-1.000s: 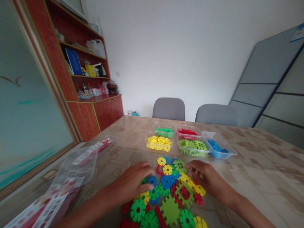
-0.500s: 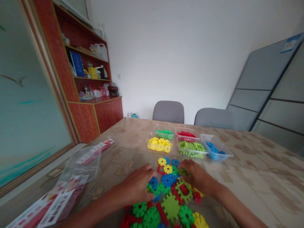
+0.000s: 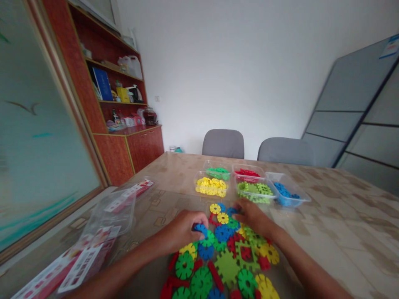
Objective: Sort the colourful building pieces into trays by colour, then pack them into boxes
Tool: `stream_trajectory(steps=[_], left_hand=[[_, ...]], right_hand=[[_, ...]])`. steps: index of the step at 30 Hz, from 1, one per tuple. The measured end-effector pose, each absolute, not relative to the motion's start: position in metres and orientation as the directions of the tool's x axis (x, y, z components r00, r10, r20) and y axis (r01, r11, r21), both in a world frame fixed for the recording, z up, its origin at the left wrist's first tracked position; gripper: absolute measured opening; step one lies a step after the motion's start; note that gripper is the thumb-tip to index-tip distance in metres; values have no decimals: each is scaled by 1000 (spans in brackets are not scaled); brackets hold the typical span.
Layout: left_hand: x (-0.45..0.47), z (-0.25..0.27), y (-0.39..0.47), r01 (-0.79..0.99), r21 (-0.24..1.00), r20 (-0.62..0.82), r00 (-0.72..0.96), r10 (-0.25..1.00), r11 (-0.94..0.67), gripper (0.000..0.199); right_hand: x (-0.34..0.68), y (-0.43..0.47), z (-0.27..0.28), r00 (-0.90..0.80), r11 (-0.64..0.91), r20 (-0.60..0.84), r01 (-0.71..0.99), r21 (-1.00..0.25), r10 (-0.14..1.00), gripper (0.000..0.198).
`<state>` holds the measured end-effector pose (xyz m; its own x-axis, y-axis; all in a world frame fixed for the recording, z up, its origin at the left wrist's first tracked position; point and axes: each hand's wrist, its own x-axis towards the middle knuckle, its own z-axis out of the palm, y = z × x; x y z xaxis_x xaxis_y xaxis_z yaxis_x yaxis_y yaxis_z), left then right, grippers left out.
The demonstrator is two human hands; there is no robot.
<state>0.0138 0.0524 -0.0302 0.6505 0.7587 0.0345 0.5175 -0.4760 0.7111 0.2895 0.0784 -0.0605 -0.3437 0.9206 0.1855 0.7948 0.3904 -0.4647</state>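
Pinched between the left hand's (image 3: 183,229) thumb and fingers is a blue disc (image 3: 200,229), at the left of the colourful pile (image 3: 227,268); over its far right, the right hand (image 3: 254,218) hangs, its grip hidden from me.

Pieces (image 3: 226,268) lie before tubs (image 3: 297,189) on the table (image 3: 336,220) — chairs (image 3: 223,144) behind.

I can't read a single word from here. Left of the left hand (image 3: 189,228), a wrapper (image 3: 85,261) carries rows of dark print on white, too blurred to make out. Far beyond the right hand (image 3: 252,216), to its right, a blue-and-white sticker (image 3: 389,47) on the cabinet (image 3: 339,89) is equally illegible.
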Motion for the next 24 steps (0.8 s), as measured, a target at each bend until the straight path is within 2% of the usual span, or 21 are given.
stream_trajectory(steps=[7, 13, 16, 19, 22, 24], left_hand=[[4, -8, 57, 413, 835, -8, 670, 742, -364, 21], [6, -7, 44, 394, 787, -104, 843, 528, -475, 21], [7, -9, 40, 368, 742, -63, 871, 488, -561, 18], [6, -12, 42, 367, 709, -8, 857, 515, -602, 19], [6, -18, 47, 435, 686, 21, 789, 614, -583, 30], [8, -23, 48, 481, 684, 2, 751, 660, -549, 34]], right_hand=[[293, 71, -49, -356, 395, 182, 727, -562, 916, 8], [285, 64, -47, -373, 396, 169, 697, -598, 912, 16], [281, 66, -54, -322, 354, 170, 692, -629, 931, 18], [283, 69, -56, -316, 327, 151, 639, -696, 937, 19], [291, 72, -51, -380, 310, 99, 547, -777, 920, 17], [296, 72, -45, -440, 295, 58, 492, -819, 896, 23]])
